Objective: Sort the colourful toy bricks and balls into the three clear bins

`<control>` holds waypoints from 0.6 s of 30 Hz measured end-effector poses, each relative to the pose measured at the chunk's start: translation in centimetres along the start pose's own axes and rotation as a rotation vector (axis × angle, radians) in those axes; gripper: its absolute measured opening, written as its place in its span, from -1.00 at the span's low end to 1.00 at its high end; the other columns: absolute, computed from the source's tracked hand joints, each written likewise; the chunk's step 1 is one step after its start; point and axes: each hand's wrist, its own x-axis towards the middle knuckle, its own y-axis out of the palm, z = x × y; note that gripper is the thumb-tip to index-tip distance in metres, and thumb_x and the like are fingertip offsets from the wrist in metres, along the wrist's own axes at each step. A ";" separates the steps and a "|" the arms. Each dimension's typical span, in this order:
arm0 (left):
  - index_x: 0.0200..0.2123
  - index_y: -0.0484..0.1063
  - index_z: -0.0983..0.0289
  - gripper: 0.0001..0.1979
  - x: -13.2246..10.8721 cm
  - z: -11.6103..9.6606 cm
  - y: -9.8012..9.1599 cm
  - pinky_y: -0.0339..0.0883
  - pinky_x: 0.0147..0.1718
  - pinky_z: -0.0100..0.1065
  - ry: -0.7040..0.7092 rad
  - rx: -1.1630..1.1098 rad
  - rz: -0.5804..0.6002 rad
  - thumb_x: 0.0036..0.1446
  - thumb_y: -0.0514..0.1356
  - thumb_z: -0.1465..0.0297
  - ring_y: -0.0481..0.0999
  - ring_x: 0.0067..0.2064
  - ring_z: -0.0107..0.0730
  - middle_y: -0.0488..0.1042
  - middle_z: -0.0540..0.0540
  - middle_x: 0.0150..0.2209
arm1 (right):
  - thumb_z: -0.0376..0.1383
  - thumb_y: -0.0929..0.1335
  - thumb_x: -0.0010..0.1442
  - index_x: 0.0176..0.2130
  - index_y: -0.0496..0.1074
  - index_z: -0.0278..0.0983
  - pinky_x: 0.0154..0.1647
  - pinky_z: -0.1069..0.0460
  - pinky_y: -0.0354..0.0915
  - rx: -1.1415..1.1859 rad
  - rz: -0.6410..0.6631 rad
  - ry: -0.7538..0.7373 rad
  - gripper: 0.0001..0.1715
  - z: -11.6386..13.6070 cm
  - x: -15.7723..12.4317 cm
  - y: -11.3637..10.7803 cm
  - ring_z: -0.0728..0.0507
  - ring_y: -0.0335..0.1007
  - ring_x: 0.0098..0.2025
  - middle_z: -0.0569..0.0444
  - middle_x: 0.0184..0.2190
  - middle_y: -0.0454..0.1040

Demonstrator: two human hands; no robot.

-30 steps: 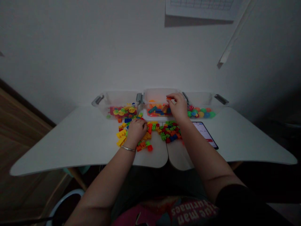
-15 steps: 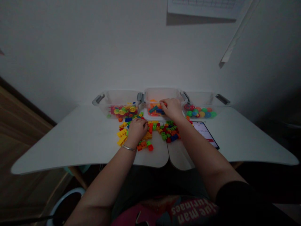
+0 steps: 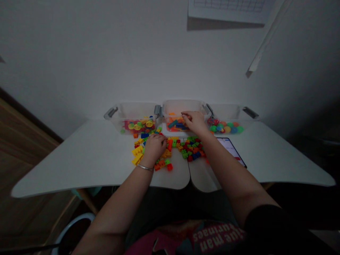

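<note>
My right hand point(image 3: 196, 121) hangs over the front of the middle clear bin point(image 3: 183, 103), fingers apart, with nothing visible between them. Inside that bin lie orange pieces point(image 3: 180, 122) and blue pieces point(image 3: 181, 126). My left hand point(image 3: 155, 145) rests on the left part of a spread of toy building bricks, its fingers curled down and closed. Whatever is under its fingertips is hidden. Yellow bricks point(image 3: 137, 156) lie left of it, and orange and red bricks point(image 3: 162, 164) lie just in front. Green and red bricks point(image 3: 191, 146) form another heap below my right wrist.
A left clear bin point(image 3: 132, 107) holds red, yellow and green pieces. The right clear bin point(image 3: 228, 109) holds coloured balls point(image 3: 227, 128). A phone point(image 3: 231, 151) with its screen lit lies beside my right forearm. A seam splits the white table point(image 3: 92, 159) near the middle.
The small red-orange brick that was in my right fingertips no longer shows there, and the fingers have parted over the middle bin. My left hand has stayed in place.
</note>
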 end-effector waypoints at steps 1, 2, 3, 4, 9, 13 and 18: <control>-0.16 0.62 0.25 -0.70 0.0 0.0 0.0 0.33 0.12 -0.14 0.005 0.002 0.003 0.26 0.07 0.41 0.52 0.01 -0.15 0.64 0.16 -0.12 | -0.23 0.25 0.33 -0.04 0.58 -0.26 0.15 -0.17 0.28 0.073 -0.025 0.013 -0.62 -0.1 0.0 -0.1 -0.23 0.50 0.00 -0.07 -0.06 0.63; -0.16 0.62 0.25 -0.70 0.0 0.0 -0.1 0.33 0.12 -0.14 0.007 0.003 0.006 0.26 0.07 0.41 0.52 0.01 -0.15 0.64 0.16 -0.12 | -0.24 0.25 0.32 -0.04 0.57 -0.26 0.12 -0.14 0.32 0.153 -0.058 0.030 -0.63 -0.2 -0.1 -0.1 -0.21 0.51 0.00 -0.06 -0.06 0.63; -0.17 0.62 0.24 -0.70 0.0 0.0 -0.1 0.33 0.12 -0.14 0.007 0.003 0.007 0.26 0.07 0.41 0.52 0.01 -0.15 0.64 0.16 -0.12 | -0.24 0.24 0.32 -0.05 0.57 -0.26 0.09 -0.11 0.36 0.232 -0.098 0.048 -0.62 -0.2 -0.2 -0.1 -0.19 0.51 0.00 -0.05 -0.05 0.62; -0.17 0.63 0.23 -0.70 0.0 0.0 -0.1 0.33 0.11 -0.13 0.006 0.001 0.006 0.26 0.07 0.41 0.51 0.01 -0.16 0.64 0.16 -0.12 | -0.23 0.23 0.32 -0.04 0.55 -0.25 0.06 -0.09 0.39 0.304 -0.143 0.064 -0.62 -0.1 -0.4 0.0 -0.17 0.51 0.01 -0.04 -0.04 0.61; -0.15 0.62 0.25 -0.69 0.0 -0.1 0.1 0.33 0.11 -0.14 -0.017 -0.004 -0.016 0.25 0.07 0.41 0.52 0.01 -0.15 0.64 0.17 -0.11 | -0.21 0.18 0.35 0.00 0.51 -0.23 -0.01 -0.05 0.44 0.411 -0.260 0.095 -0.59 1.1 -2.7 0.8 -0.14 0.53 -0.06 -0.05 -0.09 0.60; -0.13 0.61 0.27 -0.70 -0.1 -0.1 0.1 0.33 0.12 -0.16 -0.019 -0.005 -0.032 0.24 0.08 0.42 0.52 0.01 -0.16 0.63 0.16 -0.08 | -0.28 0.27 0.29 -0.12 0.56 -0.25 0.06 -0.10 0.39 0.258 -0.105 -0.006 -0.71 2.4 -5.4 1.6 -0.18 0.51 -0.05 -0.06 -0.12 0.62; -0.10 0.60 0.28 -0.69 -0.1 -0.1 0.2 0.34 0.10 -0.15 -0.020 0.007 -0.010 0.23 0.08 0.42 0.52 0.01 -0.14 0.63 0.17 -0.09 | -0.35 0.37 0.23 -0.10 0.58 -0.22 0.14 -0.14 0.30 0.066 0.126 -0.132 -0.75 3.2 -8.6 3.2 -0.22 0.46 0.01 -0.05 -0.08 0.61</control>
